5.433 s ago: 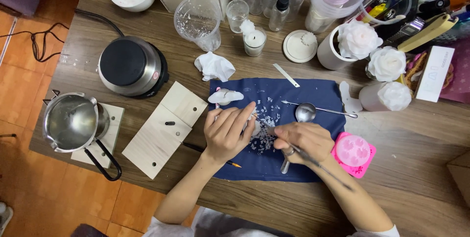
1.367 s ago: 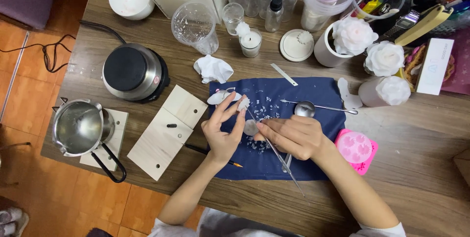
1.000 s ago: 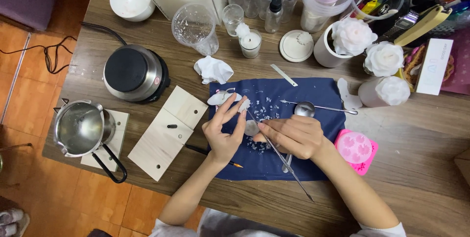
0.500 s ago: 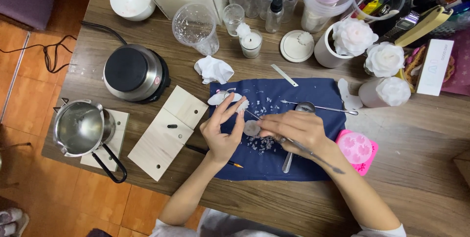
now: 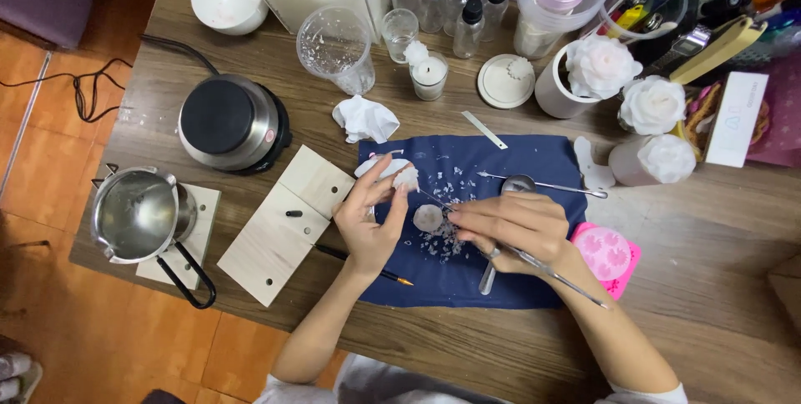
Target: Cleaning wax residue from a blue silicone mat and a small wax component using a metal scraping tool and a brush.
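Both hands are being kept over the dark blue cloth (image 5: 467,270). A small white wax piece (image 5: 405,177) is being pinched in the left hand's (image 5: 371,224) fingertips. A thin metal tool (image 5: 546,269) is being gripped by the right hand (image 5: 513,227), its long axis running from lower right up-left toward that piece, the tip lying just beside it. One round wax disc (image 5: 428,218) is lying between the two hands. Three white wax flowers (image 5: 653,105) are being counted at upper right.

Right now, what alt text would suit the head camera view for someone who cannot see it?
A person's left hand holds a small white piece while the right hand works a thin metal tool over a blue cloth scattered with white flakes. A hot plate sits on the wooden table.
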